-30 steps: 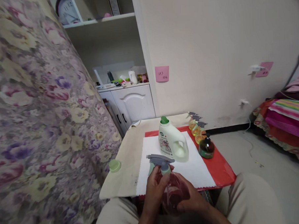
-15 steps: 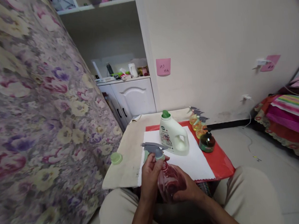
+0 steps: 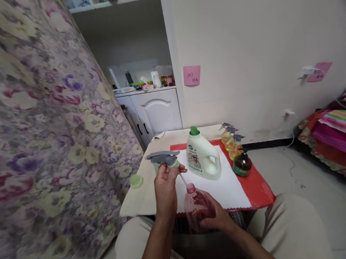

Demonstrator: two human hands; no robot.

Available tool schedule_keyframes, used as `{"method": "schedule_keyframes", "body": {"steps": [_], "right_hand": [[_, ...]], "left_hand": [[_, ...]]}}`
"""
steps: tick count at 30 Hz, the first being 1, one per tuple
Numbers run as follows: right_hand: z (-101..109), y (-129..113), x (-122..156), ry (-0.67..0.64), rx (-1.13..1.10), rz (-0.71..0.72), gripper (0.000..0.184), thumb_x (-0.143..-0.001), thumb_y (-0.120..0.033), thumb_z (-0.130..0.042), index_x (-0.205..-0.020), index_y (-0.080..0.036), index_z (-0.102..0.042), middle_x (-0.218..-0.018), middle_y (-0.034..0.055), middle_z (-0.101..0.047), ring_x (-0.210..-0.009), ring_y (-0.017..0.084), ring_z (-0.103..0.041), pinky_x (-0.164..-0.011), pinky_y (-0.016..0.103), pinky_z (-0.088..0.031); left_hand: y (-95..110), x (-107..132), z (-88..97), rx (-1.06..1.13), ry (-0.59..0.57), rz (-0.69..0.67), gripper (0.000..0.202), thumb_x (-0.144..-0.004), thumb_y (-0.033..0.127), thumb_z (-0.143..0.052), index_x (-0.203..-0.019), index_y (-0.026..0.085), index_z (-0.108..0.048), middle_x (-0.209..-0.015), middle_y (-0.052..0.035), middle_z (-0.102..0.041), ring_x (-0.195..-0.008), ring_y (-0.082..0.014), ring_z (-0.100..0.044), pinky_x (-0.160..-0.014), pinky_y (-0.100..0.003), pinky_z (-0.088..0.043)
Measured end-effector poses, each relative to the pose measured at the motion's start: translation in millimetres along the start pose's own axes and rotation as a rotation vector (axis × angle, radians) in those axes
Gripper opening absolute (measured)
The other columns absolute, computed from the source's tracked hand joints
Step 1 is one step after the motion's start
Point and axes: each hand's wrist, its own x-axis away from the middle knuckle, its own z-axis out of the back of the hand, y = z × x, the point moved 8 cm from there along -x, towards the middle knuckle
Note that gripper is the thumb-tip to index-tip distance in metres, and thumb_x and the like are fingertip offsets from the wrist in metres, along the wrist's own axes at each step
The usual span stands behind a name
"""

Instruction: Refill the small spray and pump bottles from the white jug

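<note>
My left hand (image 3: 167, 185) is closed round the collar of a grey and pale green spray trigger head (image 3: 164, 158). From the trigger head a thin clear tube runs down to the mouth of a pink see-through bottle (image 3: 195, 205). The head is apart from the bottle's neck. My right hand (image 3: 215, 215) grips the bottle's right side near the table's front edge. Behind the bottle stands a pale green detergent jug (image 3: 204, 158) with a handle, its threaded neck showing a green spout. A light green cap (image 3: 136, 180) lies to the left.
Several spray bottles (image 3: 234, 151) with yellow liquid line the table's right side, beside a dark pump bottle (image 3: 242, 164). White paper (image 3: 230, 192) and red sheeting (image 3: 258, 190) cover part of the table. A floral curtain (image 3: 62, 149) hangs at left.
My left hand has lifted the trigger head up and left, off the bottle's neck, baring part of the tube. My right hand still holds the bottle in about the same place.
</note>
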Motion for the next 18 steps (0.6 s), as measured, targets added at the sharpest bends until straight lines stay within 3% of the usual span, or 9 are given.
{"method": "schedule_keyframes", "body": {"steps": [6, 9, 14, 16, 18], "right_hand": [[10, 14, 1, 0.083, -0.023, -0.065, 0.095, -0.049, -0.043, -0.088, -0.132, -0.032, -0.044, -0.139, 0.0111, -0.047, -0.127, 0.034, -0.045, -0.093, 0.048, -0.046], [17, 13, 3, 0.119, 0.005, -0.064, 0.091, -0.052, -0.041, -0.087, -0.132, -0.031, -0.043, -0.138, 0.0111, -0.049, -0.128, 0.034, -0.045, -0.093, 0.047, -0.046], [40, 2, 0, 0.216, 0.176, -0.002, 0.087, -0.059, -0.041, -0.082, -0.135, -0.029, -0.041, -0.142, 0.0099, -0.047, -0.133, 0.033, -0.039, -0.109, 0.050, -0.032], [50, 2, -6, 0.250, 0.235, -0.005, 0.088, -0.058, -0.041, -0.083, -0.135, -0.029, -0.041, -0.143, 0.0105, -0.046, -0.133, 0.035, -0.038, -0.110, 0.054, -0.029], [57, 5, -14, 0.264, 0.259, -0.019, 0.087, -0.058, -0.040, -0.083, -0.134, -0.029, -0.042, -0.144, 0.0109, -0.046, -0.131, 0.036, -0.040, -0.108, 0.055, -0.030]], "left_hand": [[0, -42, 11.0, 0.090, 0.087, -0.039, 0.023, -0.078, 0.033, -0.068, -0.094, 0.018, -0.059, -0.078, 0.0023, -0.063, -0.069, -0.0083, -0.061, -0.072, -0.022, -0.050], [-14, -67, 30.2, -0.117, 0.129, -0.035, 0.030, -0.079, 0.045, -0.063, -0.093, 0.019, -0.058, -0.081, 0.0025, -0.061, -0.070, -0.0083, -0.062, -0.075, -0.025, -0.051], [-79, -87, 76.8, -0.494, 0.135, 0.142, 0.043, -0.076, 0.057, -0.059, -0.086, 0.015, -0.061, -0.072, 0.0014, -0.061, -0.063, -0.0111, -0.062, -0.066, -0.026, -0.051], [-111, -85, 97.0, -0.649, 0.124, 0.231, 0.041, -0.080, 0.054, -0.057, -0.077, 0.013, -0.063, -0.064, 0.0022, -0.059, -0.057, -0.0111, -0.059, -0.058, -0.025, -0.049], [-138, -79, 115.1, -0.814, 0.107, 0.315, 0.035, -0.087, 0.046, -0.054, -0.082, 0.012, -0.063, -0.070, 0.0007, -0.062, -0.058, -0.0112, -0.059, -0.056, -0.026, -0.050]]}}
